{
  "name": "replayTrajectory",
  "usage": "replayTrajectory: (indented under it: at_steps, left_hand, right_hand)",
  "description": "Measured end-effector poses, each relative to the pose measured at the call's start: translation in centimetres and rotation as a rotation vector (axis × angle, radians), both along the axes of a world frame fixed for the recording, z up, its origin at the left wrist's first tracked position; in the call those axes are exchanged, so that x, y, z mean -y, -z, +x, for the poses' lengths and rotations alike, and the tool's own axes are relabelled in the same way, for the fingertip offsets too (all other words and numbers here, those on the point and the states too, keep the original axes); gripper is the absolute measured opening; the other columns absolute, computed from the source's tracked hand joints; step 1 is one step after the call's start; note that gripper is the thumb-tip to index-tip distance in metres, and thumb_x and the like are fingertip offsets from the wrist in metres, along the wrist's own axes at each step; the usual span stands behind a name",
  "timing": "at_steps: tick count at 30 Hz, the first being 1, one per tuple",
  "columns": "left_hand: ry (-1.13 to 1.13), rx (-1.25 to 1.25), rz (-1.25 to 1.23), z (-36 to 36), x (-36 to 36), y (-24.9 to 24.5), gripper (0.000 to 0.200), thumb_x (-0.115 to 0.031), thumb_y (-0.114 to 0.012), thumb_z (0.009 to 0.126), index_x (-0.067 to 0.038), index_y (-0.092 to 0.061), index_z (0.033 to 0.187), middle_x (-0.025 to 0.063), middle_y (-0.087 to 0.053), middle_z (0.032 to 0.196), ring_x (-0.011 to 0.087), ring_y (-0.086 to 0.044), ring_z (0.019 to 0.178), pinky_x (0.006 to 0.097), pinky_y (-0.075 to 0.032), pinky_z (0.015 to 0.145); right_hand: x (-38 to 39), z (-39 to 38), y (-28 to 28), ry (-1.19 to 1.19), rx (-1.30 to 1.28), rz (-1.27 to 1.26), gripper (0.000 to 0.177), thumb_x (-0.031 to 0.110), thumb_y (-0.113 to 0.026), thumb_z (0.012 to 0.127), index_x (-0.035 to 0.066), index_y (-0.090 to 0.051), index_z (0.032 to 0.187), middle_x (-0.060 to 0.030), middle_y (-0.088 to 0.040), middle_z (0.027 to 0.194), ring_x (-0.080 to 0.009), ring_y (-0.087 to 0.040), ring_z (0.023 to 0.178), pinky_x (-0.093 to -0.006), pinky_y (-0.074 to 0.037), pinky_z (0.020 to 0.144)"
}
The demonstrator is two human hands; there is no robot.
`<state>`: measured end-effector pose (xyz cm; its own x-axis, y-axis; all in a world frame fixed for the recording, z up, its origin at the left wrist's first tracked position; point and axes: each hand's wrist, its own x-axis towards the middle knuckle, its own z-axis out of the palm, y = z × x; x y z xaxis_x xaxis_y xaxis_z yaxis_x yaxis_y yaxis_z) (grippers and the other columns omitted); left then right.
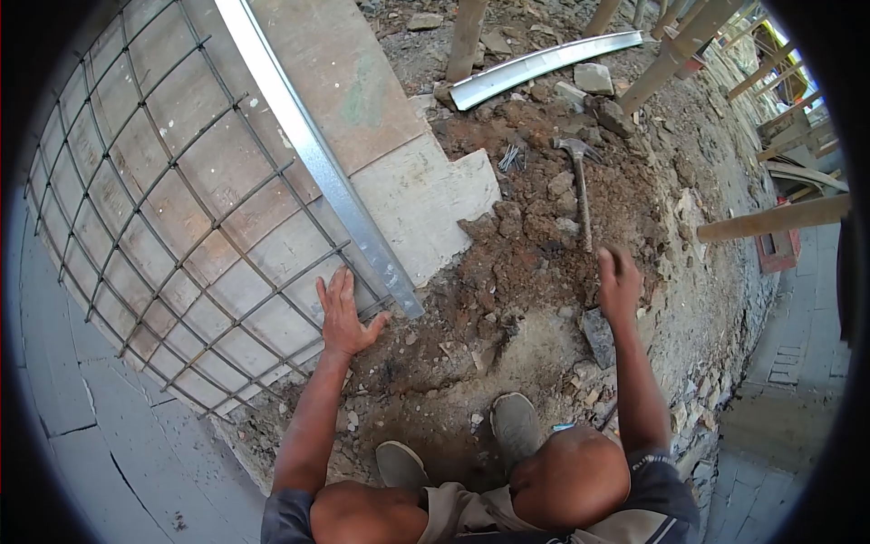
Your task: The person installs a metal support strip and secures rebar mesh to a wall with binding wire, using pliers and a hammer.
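Note:
My left hand (347, 319) is open with its fingers spread, at the near corner of a steel rebar mesh (216, 223). Its fingertips meet or nearly meet the bars; exact contact is hard to tell. Just beyond it lies a long shiny metal channel (331, 168), slanting along the mesh edge over flat boards (421, 213). My right hand (620, 286) hovers over the dirt, fingers loosely bent and apart, with nothing visible in it. Close to its fingertips is the handle end of a claw hammer (582, 190). Left of the hammer head sits a small pile of nails (510, 158).
A second metal channel (544, 68) lies across the rubble at the back. Wooden posts (467, 41) rise behind it, and another post (770, 218) juts in from the right. Broken stones (594, 79) and loose soil surround my shoes (517, 426). Grey block walls (136, 471) flank the ground.

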<state>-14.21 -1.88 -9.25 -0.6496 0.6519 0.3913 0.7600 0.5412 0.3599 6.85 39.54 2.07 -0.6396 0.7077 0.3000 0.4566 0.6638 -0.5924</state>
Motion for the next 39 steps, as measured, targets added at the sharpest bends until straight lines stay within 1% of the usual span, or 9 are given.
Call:
replayTrajectory:
  at_steps: [3, 5, 8, 12, 17, 26, 32, 34, 39]
  left_hand:
    - [-0.020, -0.011, 0.046, -0.2, -0.1, 0.7, 0.090, -0.045, -0.074, 0.080, 0.003, -0.031, 0.142, 0.0273, -0.042, 0.140, 0.0410, -0.039, 0.134, 0.0628, -0.013, 0.115]
    - [-0.038, 0.000, 0.068, -0.4, -0.3, 1.0, 0.084, -0.043, -0.073, 0.081, 0.003, -0.035, 0.140, 0.0267, -0.044, 0.138, 0.0407, -0.042, 0.132, 0.0623, -0.015, 0.114]
    - [-0.087, 0.012, 0.048, -0.5, -0.7, 0.4, 0.073, -0.041, -0.073, 0.082, 0.002, -0.043, 0.133, 0.0260, -0.048, 0.135, 0.0402, -0.045, 0.128, 0.0608, -0.018, 0.113]
    - [-0.120, -0.008, 0.001, -0.4, -0.7, 0.8, 0.061, -0.041, -0.073, 0.082, -0.002, -0.052, 0.125, 0.0231, -0.046, 0.139, 0.0369, -0.048, 0.126, 0.0577, -0.018, 0.113]
    - [-0.114, 0.032, -0.010, -0.6, -0.5, 1.0, 0.044, -0.031, -0.065, 0.087, 0.000, -0.056, 0.117, 0.0233, -0.048, 0.136, 0.0376, -0.048, 0.123, 0.0569, -0.018, 0.113]
    - [-0.189, -0.010, 0.062, -0.7, -1.4, 1.7, 0.041, -0.021, -0.069, 0.081, -0.003, -0.052, 0.114, 0.0208, -0.049, 0.136, 0.0335, -0.048, 0.123, 0.0563, -0.020, 0.112]
    - [-0.184, -0.083, 0.020, -0.7, -1.2, 2.3, 0.041, -0.020, -0.070, 0.079, -0.005, -0.052, 0.112, 0.0196, -0.048, 0.138, 0.0323, -0.049, 0.123, 0.0565, -0.022, 0.111]
    - [-0.196, -0.099, 0.027, -0.7, -1.2, 2.3, 0.041, -0.021, -0.069, 0.079, -0.005, -0.052, 0.112, 0.0191, -0.048, 0.139, 0.0321, -0.049, 0.122, 0.0568, -0.022, 0.111]
    - [-0.180, -0.096, 0.033, -0.3, -0.9, 1.7, 0.038, -0.023, -0.067, 0.081, -0.004, -0.053, 0.111, 0.0178, -0.047, 0.140, 0.0319, -0.051, 0.121, 0.0568, -0.024, 0.112]
  right_hand:
    - [-1.2, -8.2, 1.2, -0.176, 0.162, -0.057, 0.031, 0.030, -0.059, 0.095, 0.000, -0.063, 0.101, -0.0237, -0.065, 0.088, -0.0397, -0.065, 0.083, -0.0421, -0.051, 0.075]
    - [-3.4, -12.8, 4.4, -0.158, 0.253, 0.032, 0.033, 0.034, -0.057, 0.095, 0.002, -0.063, 0.098, -0.0256, -0.066, 0.092, -0.0446, -0.063, 0.088, -0.0481, -0.051, 0.077]
    - [-5.9, -18.9, 7.0, -0.108, 0.420, 0.168, 0.035, 0.037, -0.055, 0.094, 0.004, -0.066, 0.100, -0.0261, -0.067, 0.096, -0.0443, -0.064, 0.094, -0.0521, -0.051, 0.084]
    - [-7.6, -24.2, 7.9, 0.085, 0.706, 0.056, 0.043, 0.040, -0.054, 0.093, 0.004, -0.067, 0.111, -0.0239, -0.067, 0.111, -0.0401, -0.064, 0.107, -0.0483, -0.050, 0.091]
    - [-8.0, -26.6, 9.1, 0.030, 0.771, 0.165, 0.036, 0.029, -0.052, 0.090, 0.003, -0.066, 0.111, -0.0234, -0.067, 0.114, -0.0402, -0.064, 0.107, -0.0487, -0.051, 0.091]
    - [-8.3, -26.7, 10.1, 0.011, 0.758, 0.240, 0.033, 0.022, -0.044, 0.092, -0.001, -0.065, 0.106, -0.0239, -0.068, 0.110, -0.0395, -0.066, 0.105, -0.0493, -0.052, 0.088]
    - [-5.1, -23.8, 9.6, -0.095, 0.470, 0.387, 0.030, 0.026, -0.048, 0.094, -0.001, -0.059, 0.099, -0.0256, -0.068, 0.099, -0.0438, -0.065, 0.094, -0.0505, -0.052, 0.081]
    - [-2.5, -21.6, 8.9, -0.130, 0.311, 0.153, 0.027, 0.026, -0.053, 0.094, 0.000, -0.057, 0.099, -0.0265, -0.066, 0.097, -0.0460, -0.063, 0.092, -0.0493, -0.050, 0.080]
    - [5.2, -13.2, 7.9, -0.357, 0.094, -0.015, 0.031, 0.021, -0.059, 0.093, -0.003, -0.057, 0.113, -0.0247, -0.064, 0.093, -0.0418, -0.062, 0.087, -0.0451, -0.049, 0.082]
